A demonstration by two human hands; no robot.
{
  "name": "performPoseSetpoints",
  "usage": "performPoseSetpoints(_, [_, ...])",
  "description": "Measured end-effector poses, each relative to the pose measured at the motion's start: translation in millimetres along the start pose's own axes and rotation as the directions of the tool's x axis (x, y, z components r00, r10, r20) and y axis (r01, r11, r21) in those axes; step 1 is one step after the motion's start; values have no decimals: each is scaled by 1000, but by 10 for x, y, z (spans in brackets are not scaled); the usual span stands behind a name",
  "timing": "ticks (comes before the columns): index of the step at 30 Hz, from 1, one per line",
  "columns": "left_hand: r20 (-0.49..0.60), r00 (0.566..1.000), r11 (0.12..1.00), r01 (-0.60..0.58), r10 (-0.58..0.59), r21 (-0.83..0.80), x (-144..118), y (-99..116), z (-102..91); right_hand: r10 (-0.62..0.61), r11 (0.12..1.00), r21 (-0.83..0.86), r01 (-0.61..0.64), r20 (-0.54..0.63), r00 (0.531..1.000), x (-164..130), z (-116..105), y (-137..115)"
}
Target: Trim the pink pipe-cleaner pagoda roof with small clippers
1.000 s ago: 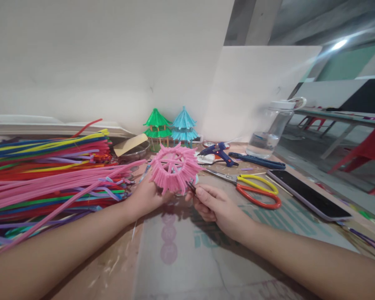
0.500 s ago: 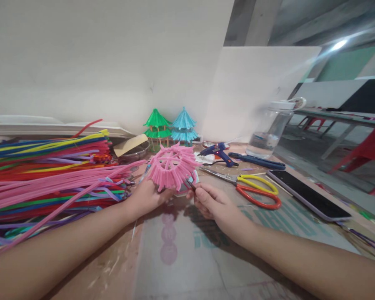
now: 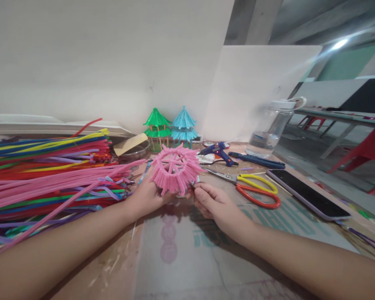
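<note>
A pink ring of pipe cleaners (image 3: 162,178), with short strands fanning outward like a small roof, is held up off the table by my left hand (image 3: 148,196). The fingers of that hand are partly hidden beneath the ring. At the ring's lower right edge, my right hand (image 3: 208,199) pinches thin dark tweezers (image 3: 192,186), their tips against the pink strands. Behind the ring stand a green pagoda-like model (image 3: 156,125) and a light blue one (image 3: 184,125), each with two tiers.
Bundles of coloured pipe cleaners (image 3: 50,183) cover the left side. To the right lie scissors (image 3: 259,196), a blue glue gun (image 3: 218,152), dark blue pliers-like tool (image 3: 258,161) and a phone (image 3: 306,193). A water bottle (image 3: 267,129) stands behind them, near the white board.
The pink ring has tilted slightly toward me and shifted a little, showing more of its opening. My right hand stays at its edge with the tweezers.
</note>
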State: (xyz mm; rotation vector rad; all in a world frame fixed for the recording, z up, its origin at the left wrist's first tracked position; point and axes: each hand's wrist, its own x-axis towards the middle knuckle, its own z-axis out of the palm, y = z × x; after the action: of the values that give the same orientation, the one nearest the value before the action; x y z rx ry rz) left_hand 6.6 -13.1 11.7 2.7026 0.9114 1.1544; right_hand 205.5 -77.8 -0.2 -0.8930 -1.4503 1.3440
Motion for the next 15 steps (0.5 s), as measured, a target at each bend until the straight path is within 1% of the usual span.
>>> performPoseSetpoints(3, [-32, 995, 995, -96, 96, 13, 18, 13, -9, 7, 1000, -5, -7, -4, 1000, 1, 5, -13])
performPoseSetpoints(5, [-33, 993, 993, -115, 115, 8, 23, 14, -10, 17, 1000, -12, -17, -12, 1000, 2, 4, -19])
performPoseSetpoints(7, [-25, 994, 994, -109, 109, 14, 22, 13, -10, 29, 1000, -9, -30, -18, 999, 3, 1, -20])
performPoseSetpoints(9, [-16, 997, 997, -69, 70, 27, 16, 9, -10, 40, 999, 14, -40, -12, 999, 4, -4, -15])
performPoseSetpoints(12, [22, 999, 999, 37, -38, 25, -1, -5, -11, 51, 997, 52, -52, 12, 999, 3, -10, 0])
performPoseSetpoints(15, [65, 992, 994, 107, -108, 14, -21, -34, -8, 38, 999, 26, -38, 5, 999, 2, -12, 14])
